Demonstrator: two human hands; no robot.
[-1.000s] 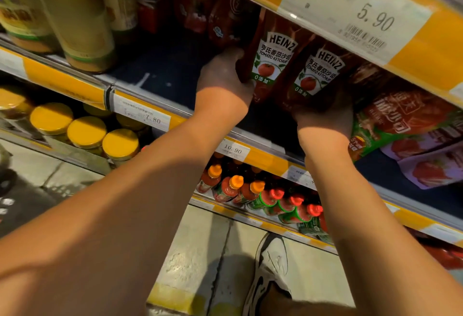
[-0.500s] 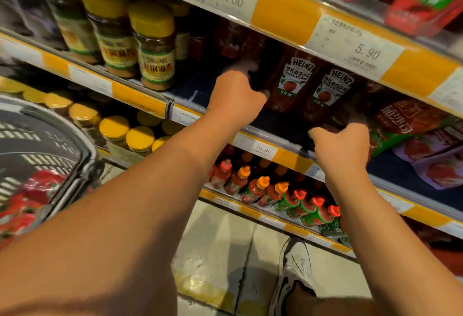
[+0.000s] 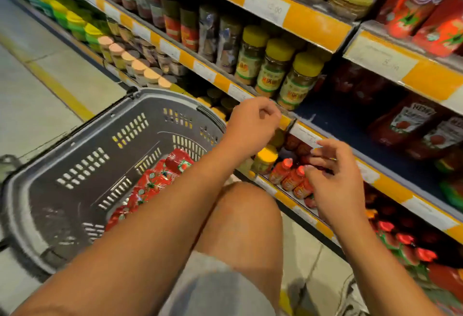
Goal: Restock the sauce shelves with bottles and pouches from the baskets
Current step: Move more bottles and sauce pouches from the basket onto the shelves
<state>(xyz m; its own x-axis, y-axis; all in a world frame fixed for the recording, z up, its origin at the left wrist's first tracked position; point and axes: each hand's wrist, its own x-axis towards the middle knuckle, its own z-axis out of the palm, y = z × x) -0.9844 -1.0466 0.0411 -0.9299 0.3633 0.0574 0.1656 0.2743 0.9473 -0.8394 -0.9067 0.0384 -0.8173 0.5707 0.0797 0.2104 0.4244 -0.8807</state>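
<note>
Left hand [image 3: 253, 121]: in the air in front of the shelf edge [image 3: 325, 140], fingers loosely curled, nothing held. It sits above the near rim of the basket. Right hand [image 3: 335, 180]: also empty, fingers spread and slightly bent, hanging in front of the lower shelf row; whether the fingertips touch the bottles behind them cannot be told.

Just behind the right hand: small red sauce bottles [image 3: 288, 175] with red caps, packed on the lower shelf. A yellow-capped jar [image 3: 266, 159] stands beside them on the left.

Below the left forearm: grey plastic basket [image 3: 75, 165] on the floor, slotted walls, holding red tomato pouches [image 3: 155, 185] piled along its bottom. One knee [image 3: 245, 215] is raised between the basket and the shelving.

Middle shelf, right of the hands: two Heinz ketchup pouches [image 3: 406, 120] lean upright toward the back, with a bare dark stretch of shelf floor to their left. Further left on that shelf: yellow-lidded spice jars [image 3: 273, 67] in a row.

Top right shelf: red tomato packs [image 3: 426, 2]. Orange price strips run along every shelf edge; print blurred.
</note>
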